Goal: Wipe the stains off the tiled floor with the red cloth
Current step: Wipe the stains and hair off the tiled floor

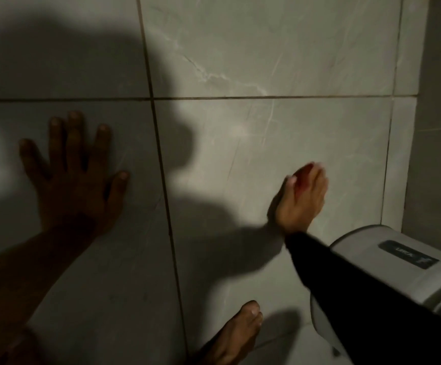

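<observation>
My right hand [302,200] rests on the grey tiled floor [280,61] at the right, its fingers closed around a small red cloth [301,177] of which only a strip shows between the fingers. The hand is blurred. A black sleeve covers that arm. My left hand [75,175] lies flat on the floor at the left, in shadow, fingers spread and holding nothing. No stains stand out on the marbled tiles in this dim light.
A grey appliance [388,262] with a dark label stands at the lower right, next to my right arm. A grey wall [440,127] rises along the right edge. My bare foot [237,335] sits at the bottom centre. Dark grout lines cross the floor.
</observation>
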